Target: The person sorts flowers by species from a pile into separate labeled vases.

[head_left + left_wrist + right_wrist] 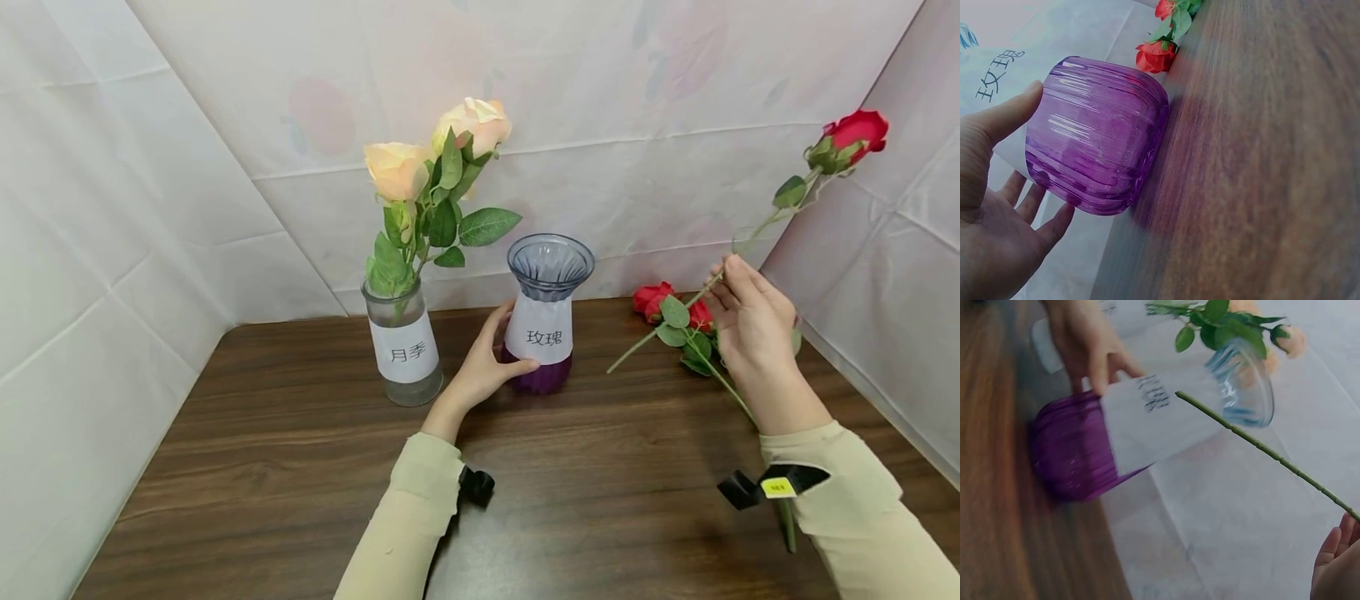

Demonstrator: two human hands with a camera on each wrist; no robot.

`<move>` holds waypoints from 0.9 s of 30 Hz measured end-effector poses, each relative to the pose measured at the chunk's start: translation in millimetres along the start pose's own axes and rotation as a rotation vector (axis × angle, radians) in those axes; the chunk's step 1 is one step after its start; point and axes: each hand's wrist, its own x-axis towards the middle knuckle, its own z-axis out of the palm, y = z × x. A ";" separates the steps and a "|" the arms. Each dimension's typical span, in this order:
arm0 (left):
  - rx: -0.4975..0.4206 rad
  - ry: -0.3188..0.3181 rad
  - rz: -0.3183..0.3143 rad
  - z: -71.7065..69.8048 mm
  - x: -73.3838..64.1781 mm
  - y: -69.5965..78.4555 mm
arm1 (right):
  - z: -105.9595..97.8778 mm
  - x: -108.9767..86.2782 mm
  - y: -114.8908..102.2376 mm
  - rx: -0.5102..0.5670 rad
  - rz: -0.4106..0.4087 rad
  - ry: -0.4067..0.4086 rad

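In the head view my left hand [480, 367] holds the lower part of a flared glass vase [543, 380], thumb in front and fingers round the left side. The vase is bluish at the rim and purple at the base, with a white paper label round its middle. The left wrist view shows its purple base [1097, 134] standing on the wood. Over on the right, my right hand [757, 333] pinches the stem of a red rose [858, 133]. The bloom points up and right; the bare stem end [1260, 445] slants down toward the vase, apart from it.
A clear labelled vase [412, 392] with several peach roses [397, 171] stands left of the purple one. More red roses [652, 300] lie on the wooden table [285, 467] at right. Behind the right hand shows part of a clear glass rim [753, 230]. White cloth [225, 208] hangs behind.
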 end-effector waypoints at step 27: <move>-0.003 -0.002 -0.003 0.4 0.3 -0.2 | 101.2 46.1 5.4 0.062 -0.086 0.112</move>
